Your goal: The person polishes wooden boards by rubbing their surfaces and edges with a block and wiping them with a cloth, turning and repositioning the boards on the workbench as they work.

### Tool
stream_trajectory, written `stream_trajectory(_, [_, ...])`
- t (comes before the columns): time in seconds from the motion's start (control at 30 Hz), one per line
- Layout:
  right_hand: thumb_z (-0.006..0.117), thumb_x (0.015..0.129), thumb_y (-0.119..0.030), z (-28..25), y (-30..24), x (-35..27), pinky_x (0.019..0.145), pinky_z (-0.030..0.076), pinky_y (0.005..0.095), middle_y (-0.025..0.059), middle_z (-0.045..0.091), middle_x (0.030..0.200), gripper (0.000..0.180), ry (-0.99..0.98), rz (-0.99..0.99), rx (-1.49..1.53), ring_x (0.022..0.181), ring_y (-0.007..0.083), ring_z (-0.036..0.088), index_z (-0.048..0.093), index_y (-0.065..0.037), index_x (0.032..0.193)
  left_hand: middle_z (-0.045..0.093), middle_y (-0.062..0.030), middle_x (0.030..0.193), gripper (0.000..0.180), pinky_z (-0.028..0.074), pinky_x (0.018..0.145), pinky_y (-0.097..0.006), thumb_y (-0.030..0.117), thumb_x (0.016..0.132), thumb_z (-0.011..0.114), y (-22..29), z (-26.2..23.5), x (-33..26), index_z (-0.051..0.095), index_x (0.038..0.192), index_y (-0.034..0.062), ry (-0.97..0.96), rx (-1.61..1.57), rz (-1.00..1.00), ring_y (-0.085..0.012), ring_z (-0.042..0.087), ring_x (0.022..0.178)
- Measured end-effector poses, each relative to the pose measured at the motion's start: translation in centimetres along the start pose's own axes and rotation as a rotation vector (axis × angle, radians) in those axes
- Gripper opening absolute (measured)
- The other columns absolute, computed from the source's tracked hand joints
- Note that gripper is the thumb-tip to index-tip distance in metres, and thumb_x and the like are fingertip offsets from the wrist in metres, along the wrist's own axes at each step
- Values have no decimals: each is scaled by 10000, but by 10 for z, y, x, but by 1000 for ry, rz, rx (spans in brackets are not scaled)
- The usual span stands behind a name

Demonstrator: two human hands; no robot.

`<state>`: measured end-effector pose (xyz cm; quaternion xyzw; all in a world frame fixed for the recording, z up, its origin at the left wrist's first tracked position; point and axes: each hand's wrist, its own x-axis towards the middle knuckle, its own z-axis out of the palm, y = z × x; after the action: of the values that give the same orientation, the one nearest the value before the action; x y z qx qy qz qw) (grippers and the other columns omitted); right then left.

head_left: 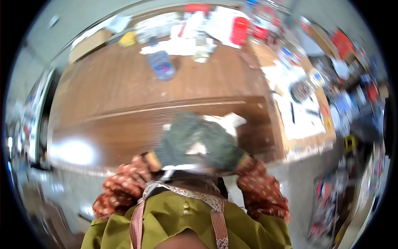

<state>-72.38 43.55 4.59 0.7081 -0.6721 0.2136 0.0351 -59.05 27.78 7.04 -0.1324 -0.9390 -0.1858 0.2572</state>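
Note:
My left hand (177,139) and my right hand (222,143), both in dark grey-green gloves, come together over the near part of a brown wooden table. Motion smears the fingers, so their grip is hidden. Something white and thin, like paper or cloth (234,120), sticks out past the gloves on the right, and white also shows between them. A pale, flat-looking edge (179,167) lies just below the gloves at the table's front; its kind is too blurred to name.
Across the brown tabletop (124,87), a clear bottle (161,66) stands left of centre. Papers, a yellow lump (127,39) and a red container (239,31) line the far edge. To the right, a side surface holds white sheets (300,120), a pen and a jar (301,90).

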Motion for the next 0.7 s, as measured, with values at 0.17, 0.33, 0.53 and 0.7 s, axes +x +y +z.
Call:
stream_trajectory(0.17, [670,831,-130,-68,57,-46,915,472,434,184,616,1131,345,158,317,344,1062,353,583,598,-4,1144,435,-131,1433,568,264,1103,-526,488,858,540,17,41,21,532,1332,174,-165,262,-188,-358,391,1316])
stream_trajectory(0.33, [647,875,-221,-43,40,-20,1059,358,466,183,523,1307,465,197,249,-178,1244,348,469,535,-63,1298,461,-99,1414,398,263,1113,-487,302,921,489,-28,16,-27,560,1302,213,-10,467,-527,-303,402,1312])
stream_trajectory(0.53, [597,895,-260,-39,61,-47,1052,361,482,187,532,1290,436,58,376,-206,1212,375,480,540,-81,1289,579,-158,1271,454,419,1000,-404,386,1013,325,-112,-146,-254,537,1296,101,291,748,-1106,-321,549,1162])
stream_trajectory(0.7, [595,889,-222,-101,145,-60,989,422,433,220,607,1182,405,288,727,-169,1119,377,559,570,-17,1237,404,-170,1449,502,295,1101,-447,412,990,360,-110,-114,-232,438,1392,122,-18,967,-1233,-349,376,1325])
